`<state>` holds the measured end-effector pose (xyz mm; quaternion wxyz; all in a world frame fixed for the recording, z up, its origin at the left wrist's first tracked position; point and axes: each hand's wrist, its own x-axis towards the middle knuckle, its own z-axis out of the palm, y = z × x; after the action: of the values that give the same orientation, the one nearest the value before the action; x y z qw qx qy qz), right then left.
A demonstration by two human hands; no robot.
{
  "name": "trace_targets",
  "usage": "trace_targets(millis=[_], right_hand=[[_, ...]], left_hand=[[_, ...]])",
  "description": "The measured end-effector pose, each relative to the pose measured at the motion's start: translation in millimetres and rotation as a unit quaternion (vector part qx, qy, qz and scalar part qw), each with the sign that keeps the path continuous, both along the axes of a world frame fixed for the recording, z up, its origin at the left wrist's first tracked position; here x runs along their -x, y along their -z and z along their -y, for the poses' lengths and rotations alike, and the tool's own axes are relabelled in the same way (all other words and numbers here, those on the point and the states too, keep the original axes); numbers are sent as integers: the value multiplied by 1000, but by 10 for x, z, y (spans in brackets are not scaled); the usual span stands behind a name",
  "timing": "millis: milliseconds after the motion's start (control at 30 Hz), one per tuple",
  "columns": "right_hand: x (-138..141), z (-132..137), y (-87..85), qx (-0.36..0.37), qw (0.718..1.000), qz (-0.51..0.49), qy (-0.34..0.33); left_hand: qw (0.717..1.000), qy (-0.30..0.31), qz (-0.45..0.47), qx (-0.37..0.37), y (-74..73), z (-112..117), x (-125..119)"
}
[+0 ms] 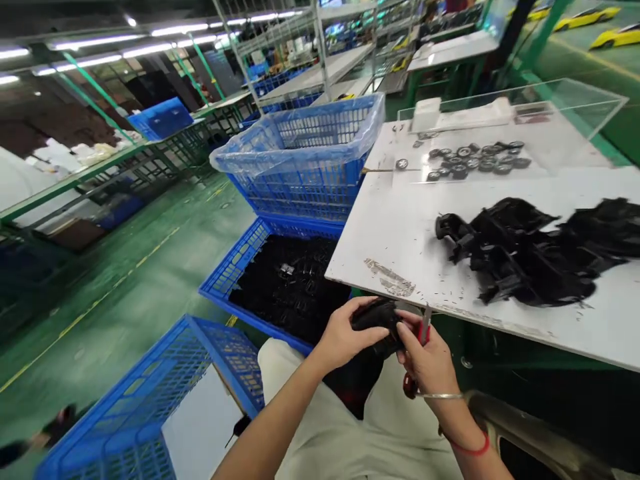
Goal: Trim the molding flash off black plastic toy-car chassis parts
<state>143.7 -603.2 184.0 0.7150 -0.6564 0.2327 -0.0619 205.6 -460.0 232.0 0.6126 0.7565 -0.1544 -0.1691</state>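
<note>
Black plastic moulding (376,319) sat in the person's left hand (345,333), fingers closed firmly around it. The right hand (427,360) gripped red-handled snips (423,333) against the moulding, both hands just above the person's lap (350,427). Small black clippings (450,313) dotted the near edge of a white table (380,233) just beyond. A heap of similar mouldings (520,250) lay to the right on it, with small black wheels (473,160) farther off inside a clear plastic case (550,91). On the left stood a blue crate of black parts (235,273), a far crate lined with clear plastic (295,193) and a near crate (150,393).
</note>
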Motion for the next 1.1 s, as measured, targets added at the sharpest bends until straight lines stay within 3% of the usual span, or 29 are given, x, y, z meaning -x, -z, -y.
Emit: trace_targets(millis=[67,200,400,600,700,833,1100], right_hand=[[6,-87,55,-9,1000,-6,-2],[1,-164,106,51,999,-15,7],[13,-31,66,160,986,-23,-46],[81,362,-95,238,968,15,-83],[87,558,-172,304,945,26,-119],[4,710,-232,384,902,99,-173],[-174,706,-252,481,832,114,-250]], left_hand=[[999,-34,-30,16,4,19,38],[994,-85,-53,32,12,101,46],[990,-43,-123,63,54,154,-135],[999,-5,-29,20,2,120,-352],[999,13,38,-15,-52,116,-440],[987,91,127,-38,-77,160,-530],[971,179,149,-45,110,252,-641]])
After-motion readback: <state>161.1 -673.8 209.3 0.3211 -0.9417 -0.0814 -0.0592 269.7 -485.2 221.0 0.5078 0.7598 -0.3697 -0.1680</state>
